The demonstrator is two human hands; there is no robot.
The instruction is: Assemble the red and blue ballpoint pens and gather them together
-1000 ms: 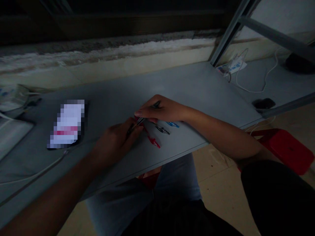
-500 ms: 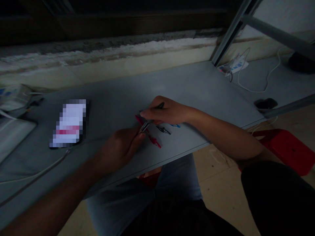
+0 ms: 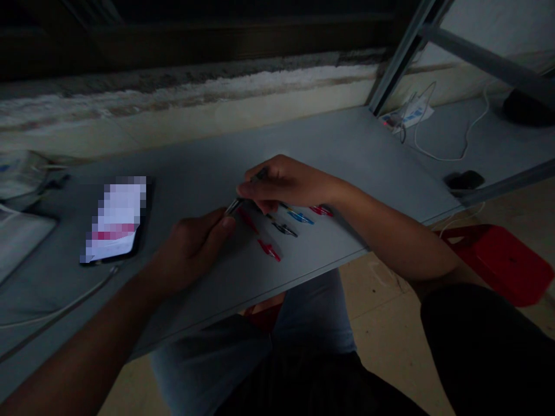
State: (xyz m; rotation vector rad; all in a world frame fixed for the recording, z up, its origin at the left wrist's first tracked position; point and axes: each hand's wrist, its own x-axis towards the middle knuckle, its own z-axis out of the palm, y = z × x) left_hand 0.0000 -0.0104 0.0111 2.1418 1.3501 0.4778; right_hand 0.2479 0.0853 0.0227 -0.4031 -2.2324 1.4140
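Grip: right hand clamped on a pen; left hand curled just beside its metal tip, contact unclear. Pen held above the surface. Risk: a slip could scatter the loose caps toward the edge.

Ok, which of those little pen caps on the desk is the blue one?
The small blue plastic pen cap, the only blue one, lying between the black plastic cap and the rightmost red plastic cap.

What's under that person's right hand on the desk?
The palm hides what lies directly beneath the right hand, which grips a pen. Visible just beside it on the grey desk: a red pen part, a black pen part, a blue pen part.
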